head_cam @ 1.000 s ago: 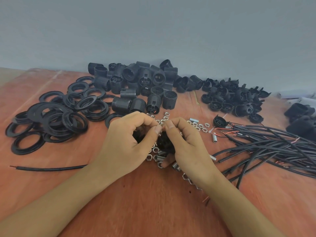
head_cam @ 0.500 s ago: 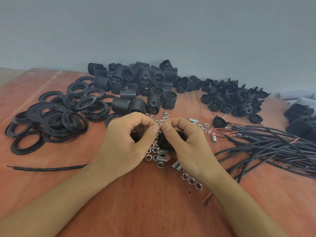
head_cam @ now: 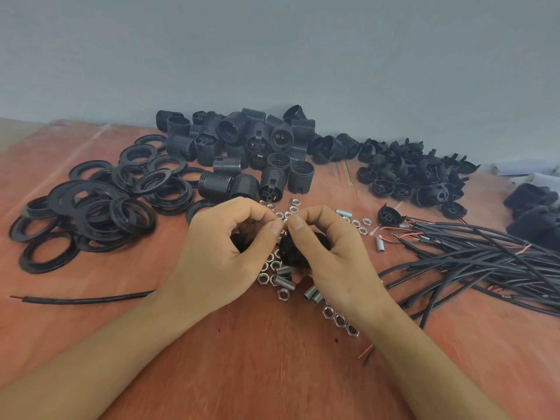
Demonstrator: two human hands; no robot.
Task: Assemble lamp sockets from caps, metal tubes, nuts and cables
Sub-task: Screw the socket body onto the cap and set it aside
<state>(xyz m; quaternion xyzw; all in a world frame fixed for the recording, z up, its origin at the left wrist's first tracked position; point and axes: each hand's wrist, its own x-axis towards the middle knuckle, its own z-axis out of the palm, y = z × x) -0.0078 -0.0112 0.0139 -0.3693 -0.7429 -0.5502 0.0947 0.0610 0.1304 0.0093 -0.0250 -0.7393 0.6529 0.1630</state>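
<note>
Head view: the two thumb tips (head_cam: pixel 274 228) met in the middle of the frame, almost touching. The right hand (head_cam: pixel 330 259) had its fingers curled round a black cap (head_cam: pixel 292 253) and gripped it. The left hand (head_cam: pixel 221 259) was curled too, with something dark in its hollow, but I could not tell if it held that piece or pinched something small.

The cap sat just right of where the thumbs met, so the right hand was the nearer one. Which way the cap's hole faced was hidden. I think the next job was to fit a metal part into it.

The metal tubes (head_cam: pixel 313 294) lay just below the hands. Their long sides slanted up toward the right. Nuts (head_cam: pixel 339 319) lay all around them.

Farther out, cables (head_cam: pixel 485 256) crowded the right side, and one loose cable (head_cam: pixel 85 299) lay at the left. Flat rings (head_cam: pixel 91 207) filled the left. Socket bodies (head_cam: pixel 242 147) and spare caps (head_cam: pixel 418 177) sat along the top, by the wall. The table (head_cam: pixel 272 374) had bare room at the bottom of the frame, between the arms, so that looked like the easy way to move.
</note>
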